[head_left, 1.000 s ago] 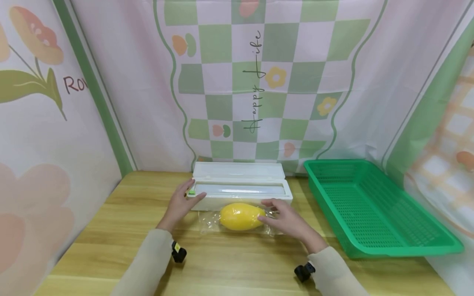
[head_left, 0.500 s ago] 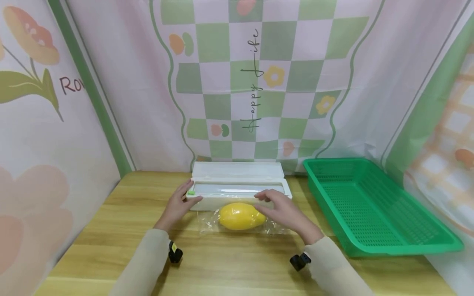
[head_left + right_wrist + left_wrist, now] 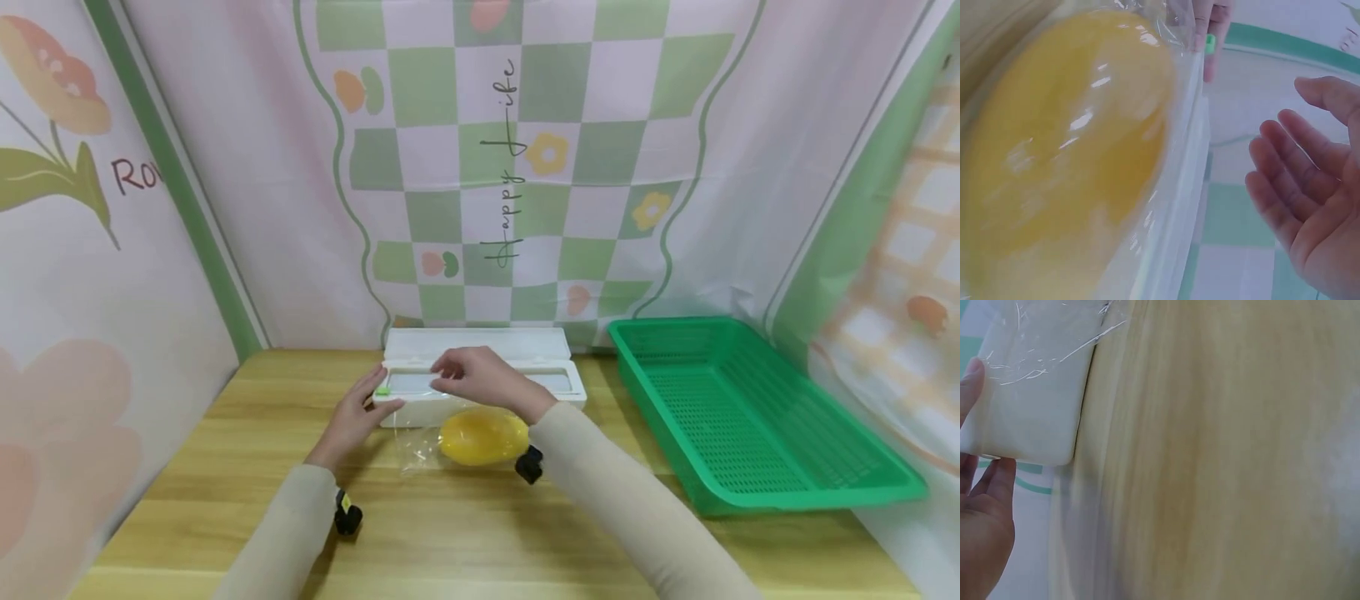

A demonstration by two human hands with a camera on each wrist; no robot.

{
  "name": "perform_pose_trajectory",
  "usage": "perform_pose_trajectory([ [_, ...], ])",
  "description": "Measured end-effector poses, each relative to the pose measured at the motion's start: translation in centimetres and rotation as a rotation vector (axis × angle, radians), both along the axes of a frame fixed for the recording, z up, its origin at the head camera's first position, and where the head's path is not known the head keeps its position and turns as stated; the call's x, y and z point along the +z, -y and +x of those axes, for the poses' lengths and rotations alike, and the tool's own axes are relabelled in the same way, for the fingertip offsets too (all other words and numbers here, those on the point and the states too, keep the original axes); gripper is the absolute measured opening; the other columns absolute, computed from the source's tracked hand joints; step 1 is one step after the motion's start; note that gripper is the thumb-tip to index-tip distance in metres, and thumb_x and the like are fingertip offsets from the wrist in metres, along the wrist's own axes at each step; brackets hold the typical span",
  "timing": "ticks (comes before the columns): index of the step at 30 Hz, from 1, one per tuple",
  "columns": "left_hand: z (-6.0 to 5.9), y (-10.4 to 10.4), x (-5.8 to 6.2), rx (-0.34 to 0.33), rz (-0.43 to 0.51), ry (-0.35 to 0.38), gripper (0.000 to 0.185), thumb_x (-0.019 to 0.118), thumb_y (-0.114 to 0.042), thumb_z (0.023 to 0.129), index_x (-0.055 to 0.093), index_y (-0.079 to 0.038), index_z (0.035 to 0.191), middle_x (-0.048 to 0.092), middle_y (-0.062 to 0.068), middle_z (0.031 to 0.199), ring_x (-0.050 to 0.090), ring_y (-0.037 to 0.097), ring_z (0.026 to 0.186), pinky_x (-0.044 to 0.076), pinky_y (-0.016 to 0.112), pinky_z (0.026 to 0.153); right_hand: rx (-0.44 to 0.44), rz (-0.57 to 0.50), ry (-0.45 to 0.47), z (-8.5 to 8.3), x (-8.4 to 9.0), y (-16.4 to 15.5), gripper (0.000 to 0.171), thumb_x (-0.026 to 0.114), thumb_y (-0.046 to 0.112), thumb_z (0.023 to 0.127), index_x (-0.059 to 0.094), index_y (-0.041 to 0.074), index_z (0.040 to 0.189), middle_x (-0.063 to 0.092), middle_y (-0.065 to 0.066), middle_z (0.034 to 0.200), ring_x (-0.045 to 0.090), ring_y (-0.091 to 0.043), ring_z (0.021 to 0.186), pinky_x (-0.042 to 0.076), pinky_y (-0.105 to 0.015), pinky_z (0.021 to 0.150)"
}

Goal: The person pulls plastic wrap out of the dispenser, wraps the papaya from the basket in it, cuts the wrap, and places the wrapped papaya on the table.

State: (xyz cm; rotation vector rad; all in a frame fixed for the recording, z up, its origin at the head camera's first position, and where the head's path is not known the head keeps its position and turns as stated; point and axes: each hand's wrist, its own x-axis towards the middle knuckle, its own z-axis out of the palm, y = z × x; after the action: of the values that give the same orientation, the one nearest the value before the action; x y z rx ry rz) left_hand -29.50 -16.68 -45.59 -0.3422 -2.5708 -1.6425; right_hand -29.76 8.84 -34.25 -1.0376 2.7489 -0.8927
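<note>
Backdrop cloth (image 3: 517, 167) at far side reads "Happy Life" in script, running vertically; left panel shows "Ro", rest cut off. No brand legible on the white cling-film dispenser (image 3: 480, 385).

Left hand (image 3: 358, 414) rests at dispenser's left end, fingers fairly straight against its side, thumb by the small green slider (image 3: 384, 391). Right hand (image 3: 480, 377) hovers over the dispenser's open top, fingers relaxed and loosely spread, holding nothing.

Yellow mango (image 3: 483, 436) lies on clear film (image 3: 416, 446) on the wooden table (image 3: 225, 467), just near of the dispenser, partly hidden by the right forearm. Green mesh basket (image 3: 750, 417) stands to the right, well apart.
</note>
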Motion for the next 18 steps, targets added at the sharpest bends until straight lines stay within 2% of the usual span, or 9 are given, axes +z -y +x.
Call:
perform_pose_trajectory([
  [6, -0.2, 0.1, -0.3, -0.01, 0.013, -0.008, 0.081, 0.073, -0.038, 0.092, 0.033, -0.009, 0.156, 0.019, 0.002, 0.165, 0.019, 0.028, 0.15, 0.033, 0.045, 0.114, 0.003, 0.068, -0.011, -1.4, 0.1, 3.9, 0.034, 0.069, 0.031, 0.097, 0.07, 0.005, 0.12, 0.073, -0.003, 0.102, 0.067, -0.014, 0.092, 0.056, -0.029, 0.083],
  [14, 0.1, 0.2, 0.0, -0.015, 0.028, -0.006, 0.076, 0.074, -0.034, 0.092, 0.038, -0.012, 0.154, 0.02, 0.005, 0.165, 0.017, 0.027, 0.15, 0.034, 0.043, 0.113, 0.001, 0.078, -0.002, -2.5, -1.5, 7.2, 0.028, 0.07, 0.029, 0.096, 0.073, 0.007, 0.113, 0.073, -0.001, 0.103, 0.065, -0.012, 0.092, 0.053, -0.025, 0.083],
  [18, 0.2, 0.2, 0.1, -0.015, 0.036, -0.002, 0.068, 0.074, -0.032, 0.092, 0.045, -0.016, 0.152, 0.021, 0.005, 0.165, 0.017, 0.027, 0.15, 0.035, 0.044, 0.113, -0.04, 0.083, 0.003, -2.5, -2.2, 8.4, 0.025, 0.072, 0.028, 0.095, 0.075, 0.008, 0.109, 0.073, 0.0, 0.101, 0.064, -0.011, 0.09, 0.052, -0.023, 0.081],
])
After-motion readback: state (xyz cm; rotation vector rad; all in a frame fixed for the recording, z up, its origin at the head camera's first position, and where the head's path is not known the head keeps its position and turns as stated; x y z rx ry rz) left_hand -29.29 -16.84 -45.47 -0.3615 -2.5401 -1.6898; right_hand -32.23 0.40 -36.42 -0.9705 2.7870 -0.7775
